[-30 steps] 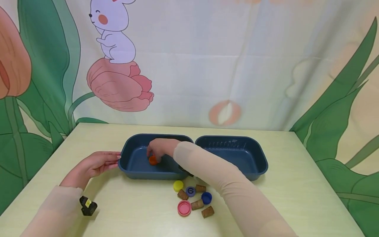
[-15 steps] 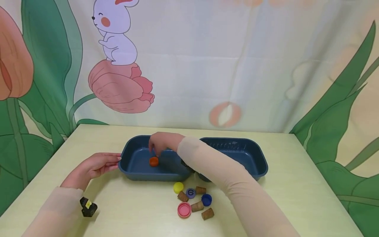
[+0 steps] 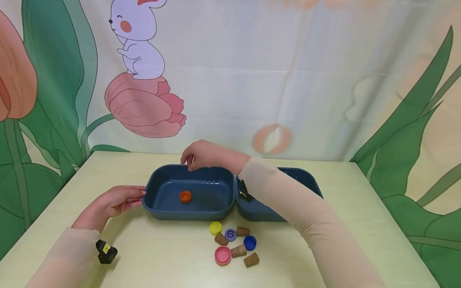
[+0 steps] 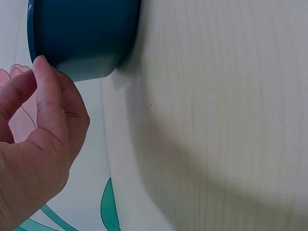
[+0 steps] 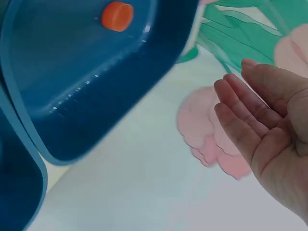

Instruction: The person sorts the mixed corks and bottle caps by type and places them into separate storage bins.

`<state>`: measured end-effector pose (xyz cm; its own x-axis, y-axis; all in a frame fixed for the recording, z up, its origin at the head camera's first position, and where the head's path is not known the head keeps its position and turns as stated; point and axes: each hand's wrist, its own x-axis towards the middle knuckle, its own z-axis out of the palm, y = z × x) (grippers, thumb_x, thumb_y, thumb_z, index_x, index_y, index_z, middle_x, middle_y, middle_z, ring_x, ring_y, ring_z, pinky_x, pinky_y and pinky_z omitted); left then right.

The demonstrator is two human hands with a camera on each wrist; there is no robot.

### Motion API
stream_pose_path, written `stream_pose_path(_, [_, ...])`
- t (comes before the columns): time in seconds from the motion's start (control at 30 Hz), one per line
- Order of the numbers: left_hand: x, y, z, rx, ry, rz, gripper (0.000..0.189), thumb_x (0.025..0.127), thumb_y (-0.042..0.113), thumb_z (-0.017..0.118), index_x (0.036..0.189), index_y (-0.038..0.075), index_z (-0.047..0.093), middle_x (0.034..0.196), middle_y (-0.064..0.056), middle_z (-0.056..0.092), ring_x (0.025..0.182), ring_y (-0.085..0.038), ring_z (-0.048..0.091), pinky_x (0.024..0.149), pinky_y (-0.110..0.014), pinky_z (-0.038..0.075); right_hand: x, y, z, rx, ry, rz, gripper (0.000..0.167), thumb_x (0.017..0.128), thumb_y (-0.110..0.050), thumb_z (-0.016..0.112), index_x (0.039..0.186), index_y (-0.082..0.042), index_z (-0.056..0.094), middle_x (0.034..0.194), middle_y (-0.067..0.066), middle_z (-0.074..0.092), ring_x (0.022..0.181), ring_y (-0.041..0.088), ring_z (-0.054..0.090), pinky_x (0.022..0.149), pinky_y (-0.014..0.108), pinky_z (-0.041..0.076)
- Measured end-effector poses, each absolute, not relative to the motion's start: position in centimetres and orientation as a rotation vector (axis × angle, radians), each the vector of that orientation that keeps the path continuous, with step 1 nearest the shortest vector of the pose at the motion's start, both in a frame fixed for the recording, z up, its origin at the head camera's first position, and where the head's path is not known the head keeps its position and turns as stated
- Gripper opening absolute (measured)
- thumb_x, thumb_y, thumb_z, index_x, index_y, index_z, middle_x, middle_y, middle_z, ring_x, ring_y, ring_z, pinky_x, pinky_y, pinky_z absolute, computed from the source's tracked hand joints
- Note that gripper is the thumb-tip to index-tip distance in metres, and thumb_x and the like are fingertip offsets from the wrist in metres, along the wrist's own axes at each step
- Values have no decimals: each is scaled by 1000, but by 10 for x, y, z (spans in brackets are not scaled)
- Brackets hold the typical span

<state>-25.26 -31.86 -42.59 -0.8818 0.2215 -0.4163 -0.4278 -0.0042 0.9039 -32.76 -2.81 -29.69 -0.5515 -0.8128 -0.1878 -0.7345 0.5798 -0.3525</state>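
Observation:
An orange bottle cap (image 3: 185, 197) lies in the left dark blue bin (image 3: 189, 215), left of its middle. My left hand (image 3: 117, 202) is at that bin's left end, fingertips touching the rim; in the left wrist view, the thumb and a finger come together at the bin's edge (image 4: 32, 29). My right hand (image 3: 203, 155) is in the air over the bin's far rim. Seen from the right wrist, that hand (image 5: 264, 115) has loosely bent fingers and nothing in its grasp, well apart from the orange cap (image 5: 117, 16).
A second blue bin (image 3: 259, 216) stands at the right, partly behind my right sleeve. In front of the bins lie a yellow cap (image 3: 215, 228), a purple cap (image 3: 230, 235), a blue cap (image 3: 250, 243), a pink cap (image 3: 223, 255) and several corks (image 3: 251, 260).
My right hand has let go of the orange cap, leaving it in the left bin, and has risen up and away toward the far rim. My left hand has stayed put.

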Motion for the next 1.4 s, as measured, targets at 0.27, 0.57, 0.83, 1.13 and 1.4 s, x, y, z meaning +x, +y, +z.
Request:
stream_pose_path(0.27, [-252,-318,-423,-226,1835,1930,20,104,7,55,111,11,73,88,7,78,79,-6,76,80,-21,63,-318,11,-277,-1273,2544,-504,33,98,-13,68,131,-5,68,122,11,74,112,23,69,101,27,56])
stream_pose_path(0.57, [-251,-318,-423,-213,1828,1938,20,104,6,56,115,8,72,89,7,78,79,-5,76,79,-21,63,-292,57,-274,-1197,2591,-732,28,99,-13,67,125,-4,70,118,11,76,107,23,72,96,30,60])
stream_pose_path(0.83, [-251,-318,-423,-220,1830,1935,20,104,6,55,110,11,73,88,7,78,79,-5,76,79,-20,63,-265,94,-282,-1182,2607,-834,30,100,-14,65,128,-4,68,121,13,74,109,24,72,96,36,61])
stream_pose_path(1.13, [-251,-318,-423,-213,1841,1940,23,104,5,55,124,2,67,88,7,77,79,-6,76,79,-21,63,-237,126,-298,-1137,2609,-931,27,97,-9,68,123,-4,70,114,10,77,101,19,74,93,34,62])
stream_pose_path(1.4, [-251,-318,-423,-215,1866,1922,25,104,6,55,126,0,65,88,7,77,78,-5,76,79,-21,63,-218,149,-316,-1158,2629,-939,23,96,-8,70,119,-4,72,117,12,77,101,19,75,94,35,62])
